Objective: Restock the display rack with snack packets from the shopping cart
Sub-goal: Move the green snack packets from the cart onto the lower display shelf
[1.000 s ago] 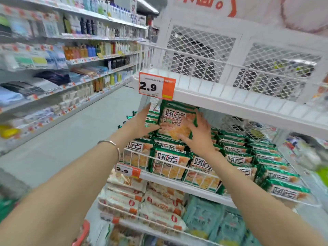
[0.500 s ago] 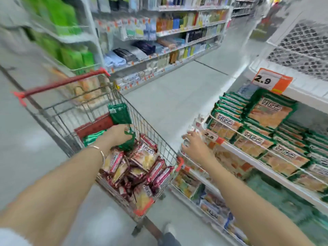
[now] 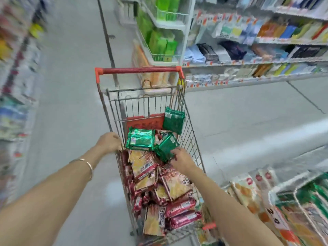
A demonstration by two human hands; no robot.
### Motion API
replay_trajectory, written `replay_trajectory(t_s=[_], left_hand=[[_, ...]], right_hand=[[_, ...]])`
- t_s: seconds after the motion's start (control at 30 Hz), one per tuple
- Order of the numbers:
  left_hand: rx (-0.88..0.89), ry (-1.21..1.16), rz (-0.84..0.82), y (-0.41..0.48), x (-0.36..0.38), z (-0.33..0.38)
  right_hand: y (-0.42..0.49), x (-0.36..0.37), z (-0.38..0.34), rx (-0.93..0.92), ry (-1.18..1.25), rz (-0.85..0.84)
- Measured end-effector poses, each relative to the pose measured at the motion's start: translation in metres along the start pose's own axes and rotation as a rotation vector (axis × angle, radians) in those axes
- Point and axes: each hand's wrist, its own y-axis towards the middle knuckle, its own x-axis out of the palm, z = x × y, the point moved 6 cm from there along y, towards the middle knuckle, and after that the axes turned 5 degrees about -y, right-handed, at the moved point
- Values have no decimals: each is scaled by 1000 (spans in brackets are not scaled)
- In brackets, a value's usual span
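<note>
Green packet (image 3: 166,148) is now under the right hand (image 3: 182,159), whose fingertips close on its lower corner; the packet tilts up on top of the red/yellow packets (image 3: 159,183) piled in the shopping cart (image 3: 192,137). Change vs 0.5 s ago: view has swung away from the display rack (image 3: 292,201) to look down into the cart, and the right hand has come off the rack edge and gone into the basket. Left hand (image 3: 110,142) has moved out of the basket onto the cart's left rim, grip curled over the wire, prob. steadying. A full 1 s ago both hands were pressing a packet into the rack stack, so that placement looks done and a new fetch cycle is starting.

Right grip: narrow pinch, touching the packet's corner; can't tell if it's fully clamped, blur. Left grip: closed round the rim wire, no packet in it.

Other green packets: one flat (image 3: 140,140) just left of the gripped one, one upright (image 3: 174,119) against the right wall further back. Rack sits to the right of the cart, close by, bottom-right of view and heavily blurred. Judgement: lots of stock left in cart, task far from done.
</note>
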Motion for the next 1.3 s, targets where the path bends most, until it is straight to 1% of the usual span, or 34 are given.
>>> replay_trajectory(t_s=[0.13, 0.2, 0.27, 0.33, 0.4, 0.5, 0.57, 0.6, 0.63, 0.67, 0.7, 0.77, 0.8, 0.83, 0.93, 0.97, 1.0, 1.03, 1.07, 1.1, 1.13, 1.17, 1.23, 1.27, 1.3], left_hand=[[-125, -279, 51, 14, 14, 5], [-168, -396, 62, 17, 22, 9], [-204, -455, 56, 18, 28, 7], [-231, -505, 40, 17, 31, 3], [-256, -549, 42, 15, 30, 0], [-282, -535, 76, 14, 25, -2], [-306, -533, 89, 14, 23, -4], [-322, -532, 89, 15, 24, -4], [-330, -537, 88, 16, 26, -3], [-329, -557, 78, 16, 29, 0], [-324, -597, 62, 16, 32, 4], [-314, -698, -1, 17, 39, 17], [-311, -730, -64, 19, 43, 23], [-307, -751, -159, 20, 49, 31], [-319, -842, -516, 19, 72, 58], [-320, -851, -576, 18, 78, 66], [-320, -858, -600, 16, 82, 75], [-325, -855, -571, 16, 83, 79], [-330, -852, -519, 17, 82, 81], [-335, -858, -458, 18, 79, 80], [-342, -880, -395, 20, 74, 76], [-347, -909, -331, 23, 68, 72], [-345, -937, -209, 28, 52, 63], [-338, -926, -161, 30, 43, 58], [-326, -904, -123, 33, 36, 54]], right_hand=[[84, -39, 7, -57, -83, 152], [126, -58, 3, -89, -101, 192], [166, -70, -3, -117, -146, 187], [204, -74, -4, -130, -322, 168], [232, -67, 3, -101, -401, 128], [230, -62, 10, -54, -426, 118], [217, -57, 6, -80, -402, 73], [205, -55, 2, -122, -395, 61], [192, -54, -3, -192, -385, 94], [177, -54, -10, -299, -364, 199], [156, -59, -16, -425, -316, 340], [112, -70, -19, -699, -139, 609], [93, -75, -16, -815, -56, 728], [78, -80, -13, -900, -6, 805], [55, -91, -11, -1027, 22, 881], [53, -92, -12, -1052, 17, 885], [51, -93, -13, -1073, 11, 881], [52, -94, -13, -1085, 6, 875], [54, -95, -13, -1075, 0, 868], [60, -95, -13, -1022, 1, 841], [70, -95, -11, -910, 17, 791], [85, -94, -6, -748, 50, 714], [116, -83, 10, -422, 159, 477], [131, -71, 18, -309, 204, 355], [145, -57, 23, -241, 214, 245]])
